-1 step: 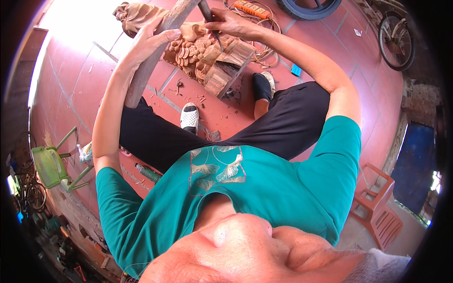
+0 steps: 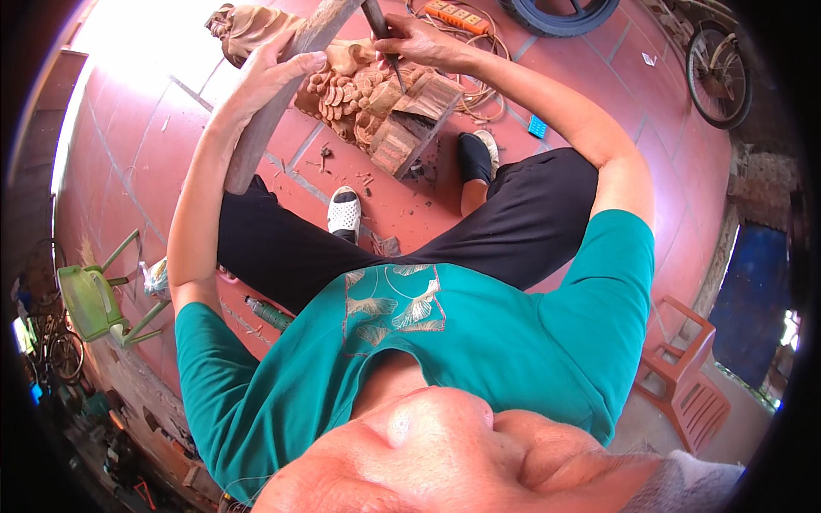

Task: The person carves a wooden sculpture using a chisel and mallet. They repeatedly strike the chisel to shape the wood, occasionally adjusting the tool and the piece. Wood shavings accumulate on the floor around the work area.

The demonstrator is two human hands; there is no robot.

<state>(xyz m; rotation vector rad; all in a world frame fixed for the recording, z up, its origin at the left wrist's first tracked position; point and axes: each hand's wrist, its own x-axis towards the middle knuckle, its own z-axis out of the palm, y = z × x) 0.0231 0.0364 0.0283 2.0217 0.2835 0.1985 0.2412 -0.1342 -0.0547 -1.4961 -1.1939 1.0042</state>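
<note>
My left hand is wrapped round a long, thick wooden club, whose upper end runs out of the picture at the top. A chisel is gripped in my right hand, the dark handle upward and the thin blade slanting down. Its tip meets or nearly meets a brown wood carving lying on its side, close to the blocky base. Rounded, scale-like shapes cover the carving's middle, and folds like drapery show at its far left end. The club hides part of it.
Wood chips lie on the red tiled floor between my feet. Beyond the carving are an orange power strip with coiled cord and a wheel. A green power tool and green chair stand left, a reddish plastic chair right.
</note>
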